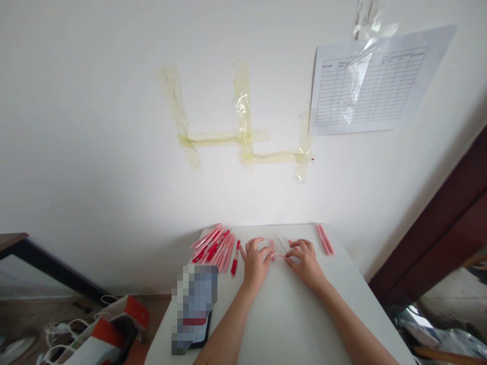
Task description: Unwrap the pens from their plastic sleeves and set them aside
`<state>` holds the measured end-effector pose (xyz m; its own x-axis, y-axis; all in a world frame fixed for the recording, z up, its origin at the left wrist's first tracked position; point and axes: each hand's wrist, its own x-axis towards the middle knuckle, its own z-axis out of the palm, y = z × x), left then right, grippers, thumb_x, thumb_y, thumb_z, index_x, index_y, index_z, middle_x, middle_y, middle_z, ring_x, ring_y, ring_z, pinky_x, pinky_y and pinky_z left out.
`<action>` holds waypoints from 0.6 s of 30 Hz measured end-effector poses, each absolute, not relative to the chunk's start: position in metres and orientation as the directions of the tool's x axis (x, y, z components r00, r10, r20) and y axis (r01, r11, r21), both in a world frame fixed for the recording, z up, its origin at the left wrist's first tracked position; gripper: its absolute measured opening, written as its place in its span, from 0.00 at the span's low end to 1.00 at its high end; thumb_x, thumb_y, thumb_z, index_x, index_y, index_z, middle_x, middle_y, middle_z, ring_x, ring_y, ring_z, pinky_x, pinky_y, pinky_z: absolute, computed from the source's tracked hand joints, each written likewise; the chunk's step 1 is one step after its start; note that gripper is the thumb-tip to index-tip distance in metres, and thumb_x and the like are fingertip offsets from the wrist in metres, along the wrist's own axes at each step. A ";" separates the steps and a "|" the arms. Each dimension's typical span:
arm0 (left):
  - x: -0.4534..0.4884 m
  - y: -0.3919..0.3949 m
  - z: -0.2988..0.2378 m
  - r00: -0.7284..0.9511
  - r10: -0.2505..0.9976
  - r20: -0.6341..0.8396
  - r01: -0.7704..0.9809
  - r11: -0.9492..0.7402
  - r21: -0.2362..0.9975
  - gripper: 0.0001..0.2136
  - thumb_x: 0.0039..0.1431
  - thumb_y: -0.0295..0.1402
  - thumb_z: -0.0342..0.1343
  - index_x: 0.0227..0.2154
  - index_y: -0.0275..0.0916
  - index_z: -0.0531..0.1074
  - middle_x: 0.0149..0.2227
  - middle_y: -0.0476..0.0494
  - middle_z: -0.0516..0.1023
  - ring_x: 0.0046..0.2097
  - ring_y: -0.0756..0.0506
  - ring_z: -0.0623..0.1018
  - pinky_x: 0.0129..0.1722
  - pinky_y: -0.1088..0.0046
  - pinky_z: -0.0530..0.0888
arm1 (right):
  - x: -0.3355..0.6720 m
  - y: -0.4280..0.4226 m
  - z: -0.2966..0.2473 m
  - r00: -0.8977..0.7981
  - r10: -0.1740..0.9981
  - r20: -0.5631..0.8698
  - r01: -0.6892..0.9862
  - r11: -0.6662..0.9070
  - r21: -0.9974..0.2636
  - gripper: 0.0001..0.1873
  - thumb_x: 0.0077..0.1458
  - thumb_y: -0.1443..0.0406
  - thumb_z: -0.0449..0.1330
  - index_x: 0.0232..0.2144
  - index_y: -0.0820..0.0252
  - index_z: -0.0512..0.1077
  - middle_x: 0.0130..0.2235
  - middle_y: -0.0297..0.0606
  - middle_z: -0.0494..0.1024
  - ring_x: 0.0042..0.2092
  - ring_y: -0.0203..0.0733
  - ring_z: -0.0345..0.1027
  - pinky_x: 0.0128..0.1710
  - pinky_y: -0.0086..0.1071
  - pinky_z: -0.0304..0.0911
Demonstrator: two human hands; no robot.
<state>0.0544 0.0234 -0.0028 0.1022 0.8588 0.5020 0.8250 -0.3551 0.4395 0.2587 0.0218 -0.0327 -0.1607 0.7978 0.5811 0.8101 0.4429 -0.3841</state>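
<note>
Near the far end of the white table, my left hand [256,259] and my right hand [303,259] face each other, fingertips pinched. Between them runs a thin pink piece [279,255], its ends at my left and right fingertips; its exact kind is too small to make out. Just beyond it lies a slim white stick [282,244], like a pen refill. Other small pink parts show by my fingers, partly hidden. One red pen [236,258] with a clear section lies left of my left hand. Beyond my right hand lie a few pink pen-like sticks [325,239] side by side.
A pile of pink and red pens [215,248] covers the table's far left corner. A phone [208,329], its screen blurred, lies at the left edge. The white table [283,324] meets a wall with yellowed tape and a paper chart [373,86]. Bags [110,329] stand on the floor.
</note>
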 end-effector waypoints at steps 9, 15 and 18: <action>0.053 0.024 -0.004 0.073 0.856 0.512 0.832 -0.335 0.443 0.05 0.57 0.36 0.63 0.36 0.52 0.81 0.54 0.46 0.74 0.59 0.37 0.69 0.63 0.32 0.52 | 0.252 0.019 -0.032 -0.127 0.781 0.612 0.878 0.376 -0.297 0.08 0.59 0.61 0.61 0.30 0.53 0.78 0.47 0.44 0.74 0.57 0.55 0.58 0.57 0.55 0.59; 0.054 0.025 -0.005 0.059 0.852 0.520 0.830 -0.331 0.449 0.04 0.58 0.37 0.62 0.36 0.52 0.81 0.54 0.45 0.74 0.58 0.38 0.69 0.63 0.35 0.54 | 0.248 0.017 -0.026 -0.122 0.778 0.617 0.901 0.347 -0.259 0.08 0.59 0.61 0.61 0.29 0.53 0.78 0.46 0.43 0.75 0.58 0.55 0.59 0.59 0.57 0.56; 0.054 0.025 -0.004 0.057 0.859 0.509 0.825 -0.327 0.461 0.04 0.58 0.37 0.63 0.35 0.52 0.81 0.54 0.45 0.74 0.59 0.38 0.69 0.63 0.35 0.53 | 0.248 0.017 -0.025 -0.112 0.777 0.619 0.904 0.339 -0.262 0.08 0.59 0.61 0.61 0.28 0.54 0.77 0.46 0.43 0.75 0.58 0.55 0.59 0.60 0.56 0.55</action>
